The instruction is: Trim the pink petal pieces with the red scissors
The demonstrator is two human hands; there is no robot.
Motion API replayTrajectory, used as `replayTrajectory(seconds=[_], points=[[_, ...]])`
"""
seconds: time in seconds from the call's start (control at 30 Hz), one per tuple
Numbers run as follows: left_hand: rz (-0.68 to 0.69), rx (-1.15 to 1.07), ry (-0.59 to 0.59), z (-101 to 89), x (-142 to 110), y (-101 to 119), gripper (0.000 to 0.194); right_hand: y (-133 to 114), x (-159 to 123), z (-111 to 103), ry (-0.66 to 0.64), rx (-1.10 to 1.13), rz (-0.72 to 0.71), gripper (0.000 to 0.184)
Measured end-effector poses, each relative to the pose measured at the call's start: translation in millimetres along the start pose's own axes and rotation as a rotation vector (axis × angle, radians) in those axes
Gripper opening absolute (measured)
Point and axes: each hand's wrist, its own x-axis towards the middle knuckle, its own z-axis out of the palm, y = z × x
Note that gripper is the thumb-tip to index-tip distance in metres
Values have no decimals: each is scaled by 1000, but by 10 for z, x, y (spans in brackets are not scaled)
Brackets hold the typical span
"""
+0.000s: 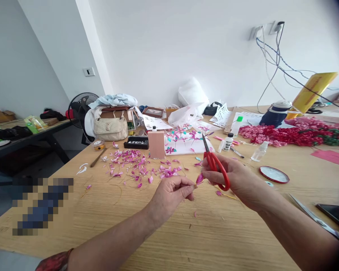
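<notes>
My right hand (237, 178) grips red-handled scissors (214, 165), their blades pointing up and away from me. My left hand (173, 192) pinches the stem of a small pink petal (199, 178), held just beside the scissors' handles. Both hands hover above the wooden table (147, 229). Several pink petals (138, 165) lie scattered on the table beyond my left hand.
A white sheet with glued pink flowers (186, 143), a tan box (156, 144), small glue bottles (228, 142), a red-rimmed lid (274, 174) and a heap of red flowers (293, 134) lie ahead. Metal tongs (316, 218) and a dark phone (337, 214) sit right. A beige bag (110, 128) and fan (80, 107) stand left.
</notes>
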Motion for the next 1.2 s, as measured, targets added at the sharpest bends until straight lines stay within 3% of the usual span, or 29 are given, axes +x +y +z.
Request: replayTrajectory(seconds=[0.13,0.23,0.37,0.5,0.6,0.7,0.83,0.93,1.2], points=[[53,100,-89,-67,21,37,19,-114,15,15,-60,-85,-1,20],[98,218,-66,-116,72,118,25,-156,46,37,-139,-108,-49,20],[33,207,-67,-101,153,196,14,-145,101,87,-155,-179,-98,17],[-40,74,-70,-84,161,204,10,-146,110,111,-140,-234,-128,18],[-51,-161,-71,-132,110,199,12,-69,61,94,-29,-239,-163,22],[-84,-463,-48,-190,46,183,12,172,-24,89,68,-279,-189,25],[-133,-723,-35,-207,-5,142,12,572,-155,141,40,-461,-264,28],[-132,-789,-7,-178,-12,121,12,686,-249,206,32,-542,-308,30],[-103,-713,33,-147,-26,149,10,497,-352,208,-6,-672,-412,29]])
